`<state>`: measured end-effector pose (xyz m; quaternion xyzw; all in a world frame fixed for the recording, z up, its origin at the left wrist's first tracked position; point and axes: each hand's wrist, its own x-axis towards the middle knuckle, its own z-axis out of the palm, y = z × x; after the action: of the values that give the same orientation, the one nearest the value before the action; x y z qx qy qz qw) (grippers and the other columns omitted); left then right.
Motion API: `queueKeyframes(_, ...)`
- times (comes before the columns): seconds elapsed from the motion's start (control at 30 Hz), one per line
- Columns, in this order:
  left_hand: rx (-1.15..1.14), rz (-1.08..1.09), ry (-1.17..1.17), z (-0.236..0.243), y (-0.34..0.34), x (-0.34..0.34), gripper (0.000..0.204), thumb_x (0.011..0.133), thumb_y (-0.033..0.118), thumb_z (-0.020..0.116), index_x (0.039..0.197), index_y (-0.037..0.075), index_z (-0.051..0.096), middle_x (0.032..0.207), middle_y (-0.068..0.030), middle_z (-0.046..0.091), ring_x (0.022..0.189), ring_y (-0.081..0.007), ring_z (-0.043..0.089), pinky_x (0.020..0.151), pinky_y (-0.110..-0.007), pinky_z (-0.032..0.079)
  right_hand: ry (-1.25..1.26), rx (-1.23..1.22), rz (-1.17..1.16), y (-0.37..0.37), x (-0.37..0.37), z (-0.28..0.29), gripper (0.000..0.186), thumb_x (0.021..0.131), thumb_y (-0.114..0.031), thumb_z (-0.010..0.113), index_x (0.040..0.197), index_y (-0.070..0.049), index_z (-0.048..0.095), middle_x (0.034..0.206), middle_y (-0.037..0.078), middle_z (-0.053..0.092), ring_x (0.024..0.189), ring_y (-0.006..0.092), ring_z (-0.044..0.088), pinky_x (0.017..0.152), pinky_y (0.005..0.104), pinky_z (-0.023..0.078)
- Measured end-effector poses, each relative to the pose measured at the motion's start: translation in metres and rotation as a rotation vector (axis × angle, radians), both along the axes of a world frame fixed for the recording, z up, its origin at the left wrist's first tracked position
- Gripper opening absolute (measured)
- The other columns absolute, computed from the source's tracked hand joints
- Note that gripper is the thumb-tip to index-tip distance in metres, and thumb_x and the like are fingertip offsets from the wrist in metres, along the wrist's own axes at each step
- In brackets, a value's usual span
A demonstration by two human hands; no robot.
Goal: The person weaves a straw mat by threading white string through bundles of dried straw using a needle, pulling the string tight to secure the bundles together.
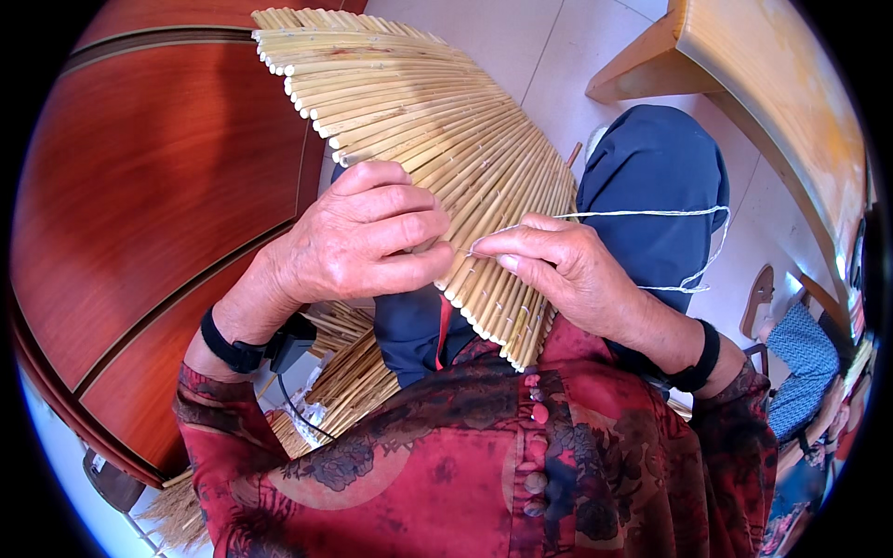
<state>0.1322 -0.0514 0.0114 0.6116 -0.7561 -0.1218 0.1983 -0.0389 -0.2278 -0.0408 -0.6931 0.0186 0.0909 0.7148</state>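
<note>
A mat of pale yellow plant stalks (437, 107), laid side by side and stitched together, lies fanned across my lap. My left hand (367, 228) is closed on its left edge, fingers curled over the cut stalk ends. Over the lower middle of the mat, my right hand (567, 260) pinches a thin white string (656, 214) between thumb and forefinger. From there the string runs right across my dark blue trouser knee (660, 163) and loops back beneath the right wrist. Whether a needle sits in the pinch, I cannot tell. Small white stitches cross the stalks.
A red-brown wooden cabinet (149, 195) stands close on the left. At the upper right is a light wooden table or bench (772, 79). Loose stalks (358, 386) lie below my left forearm, near a red ribbon (443, 333). A brown slipper (758, 299) is on the tiled floor.
</note>
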Motion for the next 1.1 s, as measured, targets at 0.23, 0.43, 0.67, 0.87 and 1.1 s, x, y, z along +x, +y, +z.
queueKeyframes(0.23, -0.021, 0.005, -0.003, 0.000, 0.000, 0.000, 0.018, 0.069, 0.009, 0.069, 0.085, 0.012, 0.061, 0.091, -0.0034, 0.061, 0.086, -0.0195, 0.060, 0.078, -0.036, 0.047, -0.072, -0.140, 0.026, -0.004, 0.004, 0.005, 0.021, 0.084, -0.003, 0.056, 0.102, -0.005, 0.065, 0.078, 0.012, 0.056, 0.070, 0.0274, 0.059, 0.060, 0.0352, 0.048)
queueKeyframes(0.43, -0.074, 0.000, -0.012, -0.003, 0.001, 0.000, 0.017, 0.069, 0.010, 0.068, 0.084, 0.010, 0.061, 0.091, -0.0050, 0.061, 0.086, -0.0196, 0.059, 0.078, -0.035, 0.047, -0.220, -0.529, 0.226, -0.017, 0.025, 0.032, 0.022, 0.075, -0.003, 0.057, 0.096, -0.004, 0.063, 0.077, 0.011, 0.053, 0.070, 0.0291, 0.060, 0.057, 0.0373, 0.050)
queueKeyframes(0.67, -0.089, -0.021, 0.040, 0.003, 0.007, -0.004, 0.016, 0.070, 0.012, 0.065, 0.085, 0.008, 0.060, 0.094, -0.0065, 0.061, 0.084, -0.0189, 0.059, 0.080, -0.035, 0.046, -0.285, -0.568, 0.211, -0.003, 0.019, 0.038, 0.023, 0.073, -0.002, 0.056, 0.095, -0.003, 0.061, 0.077, 0.011, 0.052, 0.070, 0.0291, 0.060, 0.058, 0.0366, 0.050)
queueKeyframes(0.87, -0.230, 0.114, -0.011, -0.006, 0.015, -0.005, 0.019, 0.072, 0.012, 0.065, 0.090, 0.008, 0.060, 0.100, -0.0079, 0.061, 0.101, -0.0229, 0.059, 0.096, -0.045, 0.042, -0.264, -0.531, 0.223, -0.001, 0.023, 0.038, 0.021, 0.079, 0.000, 0.059, 0.098, -0.005, 0.063, 0.078, 0.011, 0.055, 0.072, 0.0310, 0.061, 0.061, 0.0369, 0.050)
queueKeyframes(1.1, -0.258, 0.125, -0.070, -0.002, 0.017, 0.008, 0.019, 0.074, 0.012, 0.062, 0.090, 0.006, 0.058, 0.091, -0.0058, 0.061, 0.105, -0.0228, 0.058, 0.107, -0.052, 0.027, -0.231, -0.647, 0.265, -0.008, 0.026, 0.055, 0.024, 0.079, 0.002, 0.064, 0.101, -0.006, 0.064, 0.073, 0.012, 0.053, 0.067, 0.0276, 0.058, 0.060, 0.0354, 0.047)
